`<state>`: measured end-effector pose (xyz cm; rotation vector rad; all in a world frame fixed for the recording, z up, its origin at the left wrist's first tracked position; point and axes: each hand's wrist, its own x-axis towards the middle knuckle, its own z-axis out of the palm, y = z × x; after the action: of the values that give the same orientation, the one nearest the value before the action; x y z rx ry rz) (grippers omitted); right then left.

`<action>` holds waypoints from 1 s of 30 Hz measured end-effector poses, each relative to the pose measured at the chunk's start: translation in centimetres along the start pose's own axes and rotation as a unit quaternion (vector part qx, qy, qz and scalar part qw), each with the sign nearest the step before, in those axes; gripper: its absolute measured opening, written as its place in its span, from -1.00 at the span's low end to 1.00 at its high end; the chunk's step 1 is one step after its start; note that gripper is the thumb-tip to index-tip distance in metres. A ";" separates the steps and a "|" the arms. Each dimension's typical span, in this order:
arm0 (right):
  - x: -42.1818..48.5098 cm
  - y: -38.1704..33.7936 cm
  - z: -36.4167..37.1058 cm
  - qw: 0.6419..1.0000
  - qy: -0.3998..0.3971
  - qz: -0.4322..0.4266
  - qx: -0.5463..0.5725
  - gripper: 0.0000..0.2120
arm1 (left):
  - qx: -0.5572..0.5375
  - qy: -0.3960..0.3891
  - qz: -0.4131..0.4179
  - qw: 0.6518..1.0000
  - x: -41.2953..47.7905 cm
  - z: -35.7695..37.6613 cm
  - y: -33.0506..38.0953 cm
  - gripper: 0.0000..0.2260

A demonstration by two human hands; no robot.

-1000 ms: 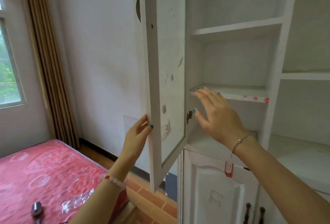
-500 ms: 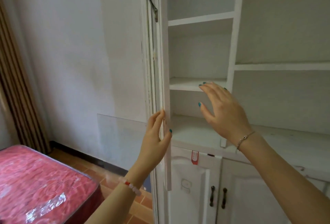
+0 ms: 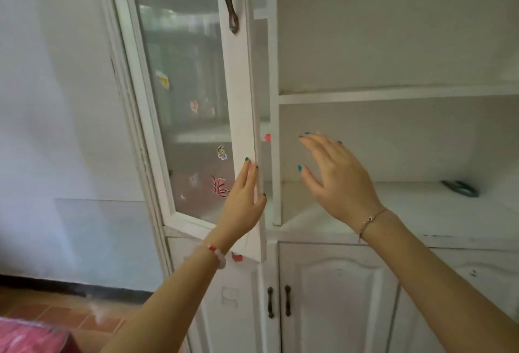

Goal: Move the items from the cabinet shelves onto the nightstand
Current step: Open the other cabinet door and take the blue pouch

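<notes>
— Findings, left to right?
— Centre frame: the left grip (image 3: 243,203) lies flat, fingers straight, on the glass door (image 3: 238,99). The right grip (image 3: 337,181) hovers spread and empty before the shelf (image 3: 407,203).
— The item?
— A dark object (image 3: 460,189), not identifiable, lies on that shelf at right, lengthwise left-to-right. The right grip is nearer.

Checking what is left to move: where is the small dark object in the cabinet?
In the head view, the small dark object lies on the cabinet's lowest open ledge, far right, beyond the raised right hand, which is not touching it.
</notes>
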<state>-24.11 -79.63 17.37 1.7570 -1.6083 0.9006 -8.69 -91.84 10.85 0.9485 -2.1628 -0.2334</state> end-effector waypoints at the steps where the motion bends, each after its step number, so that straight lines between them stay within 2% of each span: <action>1: 0.1 0.5 0.1 1.000 -0.002 0.005 -0.005 -0.51 | 0.021 -0.015 0.005 1.000 1.0 0.7 -0.2 -0.39; 4: 0.3 1.7 0.7 1.000 -0.002 0.018 -0.021 -0.50 | 0.082 -0.060 0.008 0.995 3.7 2.5 -1.2 -0.37; 9: 1.1 3.2 2.0 0.998 -0.007 0.039 -0.050 -0.50 | 0.136 -0.075 0.015 0.988 6.6 4.1 -2.3 -0.36; 20: 1.6 4.1 4.6 0.995 -0.011 0.070 -0.076 -0.51 | 0.148 -0.088 0.048 0.984 10.4 5.4 -3.7 -0.36; 22: 1.4 4.3 4.8 0.994 -0.012 0.075 -0.079 -0.52 | 0.169 -0.065 0.064 0.981 10.5 5.0 -3.9 -0.39; 27: 1.0 4.2 5.2 0.992 -0.014 0.090 -0.087 -0.53 | 0.179 0.067 0.164 0.968 9.7 4.0 -4.5 -0.53; 30: 0.3 4.1 5.5 0.990 -0.012 0.105 -0.092 -0.53 | 0.191 0.089 0.191 0.959 9.2 2.9 -4.1 -0.54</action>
<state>-27.68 -84.63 14.24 1.4992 -1.8540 0.7987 -12.51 -101.48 12.21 0.6971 -2.2063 0.4552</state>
